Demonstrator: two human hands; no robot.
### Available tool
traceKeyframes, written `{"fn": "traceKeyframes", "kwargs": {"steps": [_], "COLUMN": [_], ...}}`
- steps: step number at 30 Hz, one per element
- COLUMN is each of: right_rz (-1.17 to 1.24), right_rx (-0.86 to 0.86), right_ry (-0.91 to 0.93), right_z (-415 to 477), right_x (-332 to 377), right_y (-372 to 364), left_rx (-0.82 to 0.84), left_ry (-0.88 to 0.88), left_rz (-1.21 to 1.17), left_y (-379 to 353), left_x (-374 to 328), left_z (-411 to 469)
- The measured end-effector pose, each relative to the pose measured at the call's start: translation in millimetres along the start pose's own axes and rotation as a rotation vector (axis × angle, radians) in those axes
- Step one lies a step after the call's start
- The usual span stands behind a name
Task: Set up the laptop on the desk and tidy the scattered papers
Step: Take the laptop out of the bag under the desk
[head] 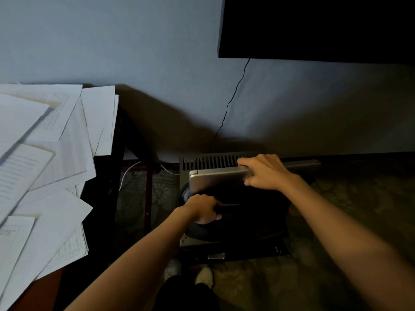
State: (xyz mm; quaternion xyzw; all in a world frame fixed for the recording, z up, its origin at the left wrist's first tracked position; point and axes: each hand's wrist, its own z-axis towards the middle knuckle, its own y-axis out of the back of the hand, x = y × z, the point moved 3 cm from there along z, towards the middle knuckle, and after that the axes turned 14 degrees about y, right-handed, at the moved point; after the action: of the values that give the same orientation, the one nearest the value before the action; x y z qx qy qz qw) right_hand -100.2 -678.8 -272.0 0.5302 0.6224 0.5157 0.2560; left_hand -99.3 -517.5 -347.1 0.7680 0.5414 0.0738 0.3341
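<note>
R hand [265, 172] gripping top edge of silver laptop [215, 179], L hand [202, 209] clutching rim of black bag [247, 212], laptop half inside, papers [45, 153] strewn to desk [96, 209] right edge

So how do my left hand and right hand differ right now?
The right hand grips the top edge of the silver laptop; the left hand grips the edge of the dark bag below it. The right hand reaches farther forward; the left hand is nearer the body. Both have fingers curled round something, with arms stretched forward.
</note>
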Motion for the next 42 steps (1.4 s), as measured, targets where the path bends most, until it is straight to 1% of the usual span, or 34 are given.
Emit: {"fn": "traceKeyframes", "kwargs": {"steps": [7,13,15,18,20,22,25,28,32,35,38,40,42], "right_rz": [0.029,0.054,0.051,0.063,0.075,0.090,0.128,0.063,-0.037,-0.040,-0.001,0.061,0.112], "right_rx": [-0.010,0.013,0.011,-0.040,-0.102,-0.171,-0.251,-0.319,-0.390,-0.409,-0.425,-0.431,-0.439], "right_ry": [-0.027,-0.054,-0.063,-0.114,-0.169,-0.213,-0.217,-0.213,-0.221,-0.222,-0.255,-0.294,-0.326], "right_z": [-6.4,1.5,7.2,8.8,5.7,1.7,2.0,8.4,19.0,26.9,34.9,38.6,41.0], "right_x": [-6.1,-9.9,-12.4,-20.7,-28.8,-34.6,-34.2,-28.7,-22.4,-20.7,-20.8,-19.9,-17.6], "right_y": [23.7,17.7,16.2,25.2,36.2,49.8,66.8,74.6,76.1,76.3,77.9,78.0,77.0], "left_rx": [0.187,0.160,0.114,-0.050,-0.129,-0.179,-0.266,-0.341,-0.356,-0.289,-0.233,-0.223,-0.222], "left_ry": [0.034,0.106,0.108,0.097,0.104,0.133,0.184,0.245,0.259,0.231,0.212,0.220,0.236], "left_rz": [-0.068,-0.079,-0.098,-0.016,0.033,0.062,0.114,0.125,-0.036,-0.216,-0.352,-0.408,-0.518], "left_y": [12.6,12.4,12.0,19.0,22.4,23.9,29.0,36.2,47.3,56.8,60.3,60.1,61.1], "left_x": [-2.1,13.7,18.1,19.7,18.2,16.8,12.8,12.0,17.7,23.3,32.3,36.8,38.7], "left_z": [1.7,18.8,25.1,35.6,42.0,48.2,52.0,54.8,61.2,62.5,62.7,60.3,57.8]}}
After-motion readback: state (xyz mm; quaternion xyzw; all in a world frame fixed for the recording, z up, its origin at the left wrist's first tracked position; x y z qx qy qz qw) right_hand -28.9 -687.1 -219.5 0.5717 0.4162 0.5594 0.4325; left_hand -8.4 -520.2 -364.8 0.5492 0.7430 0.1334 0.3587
